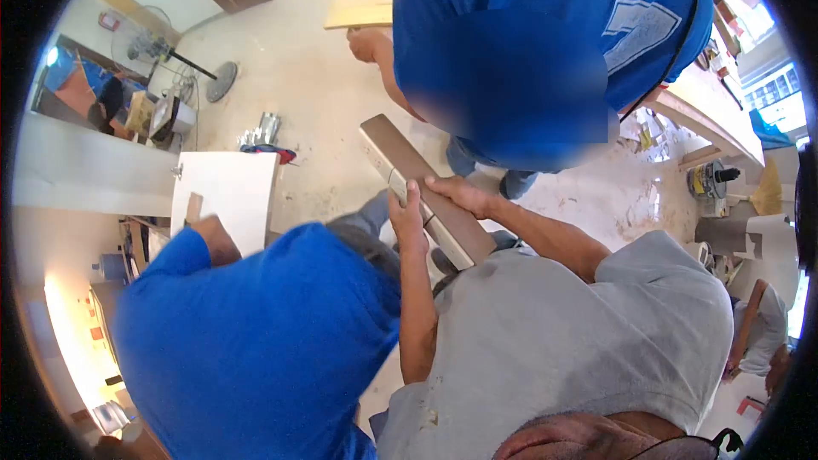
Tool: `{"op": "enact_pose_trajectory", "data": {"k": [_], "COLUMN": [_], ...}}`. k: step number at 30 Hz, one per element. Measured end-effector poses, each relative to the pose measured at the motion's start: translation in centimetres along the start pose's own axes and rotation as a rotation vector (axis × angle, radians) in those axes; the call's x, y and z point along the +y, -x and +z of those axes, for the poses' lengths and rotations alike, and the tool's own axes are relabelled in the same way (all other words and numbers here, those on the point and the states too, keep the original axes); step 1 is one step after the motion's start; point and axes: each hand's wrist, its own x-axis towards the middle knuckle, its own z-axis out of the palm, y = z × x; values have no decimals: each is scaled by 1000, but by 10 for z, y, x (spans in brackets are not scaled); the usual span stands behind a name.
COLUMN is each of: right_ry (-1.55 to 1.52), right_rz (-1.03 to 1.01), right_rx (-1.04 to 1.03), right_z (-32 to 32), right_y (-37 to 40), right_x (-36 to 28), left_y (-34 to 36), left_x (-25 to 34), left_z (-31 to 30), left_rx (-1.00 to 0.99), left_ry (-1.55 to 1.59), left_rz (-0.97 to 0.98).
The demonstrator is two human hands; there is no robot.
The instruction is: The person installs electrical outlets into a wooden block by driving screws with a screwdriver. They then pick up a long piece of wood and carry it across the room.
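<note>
A long board [400, 153] with a brown face and a pale edge slants across in front of my body. A dark seam crosses it near its middle. My left hand [409, 220] grips its pale edge close to that seam, thumb up along the side. From the other side, my right hand [458, 196] is closed over the brown face, slightly further along. The board's near end lies by the front of my grey shirt.
A person in blue [273, 332] bends over a white panel [226, 179] at left. Ahead, another person in blue [545, 0] holds a yellowish board [358, 10]. A standing fan [221, 81], tools [264, 132] and a bucket [705, 181] stand around.
</note>
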Motion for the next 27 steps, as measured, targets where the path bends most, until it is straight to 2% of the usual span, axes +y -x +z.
{"op": "enact_pose_trajectory", "data": {"k": [1,2,3,4,6,7,10,11,12,14,16,18,20,22,23,27], "right_ry": [173,344,464,462,405,382,558,656,727,857,842,868,896,723,714,852], "right_rz": [-101,-197,-164,-167,-440,-348,-435,-454,-391,-343,-257,-265,-270,-7,59,-33], "right_rx": [15,29,17,10,25,-53,-126,-120,-147,-109,-54,-58,-56,-34,-28,74], "right_z": [6,11,24,26,30,24,14,4,-3,-22,-36,-59,-67,-68,-67,-57], "right_y": [-1,0,19,15,8,9,11,6,12,9,8,-4,-9,-6,-13,-34], "right_x": [-5,-12,-37,-33,-29,-34,-41,-34,-38,-25,-10,21,26,15,12,-19], "left_y": [-5,-11,-17,-22,-30,-37,-51,-58,-66,-81,-97,-104,-117,-140,-153,-222], "left_x": [5,9,12,14,28,30,44,48,58,76,83,104,119,129,131,134], "left_z": [1,-3,-9,-14,-17,-22,-37,-40,-39,-47,-60,-59,-61,-64,-64,-69], "left_rx": [2,3,-23,-50,-21,-6,40,88,134,144,142,136,127,87,84,-9], "left_ry": [136,135,150,160,217,198,119,75,24,-34,-126,-98,-64,-49,-48,239], "left_rz": [17,28,24,18,34,76,113,210,309,351,465,447,428,433,426,258]}}
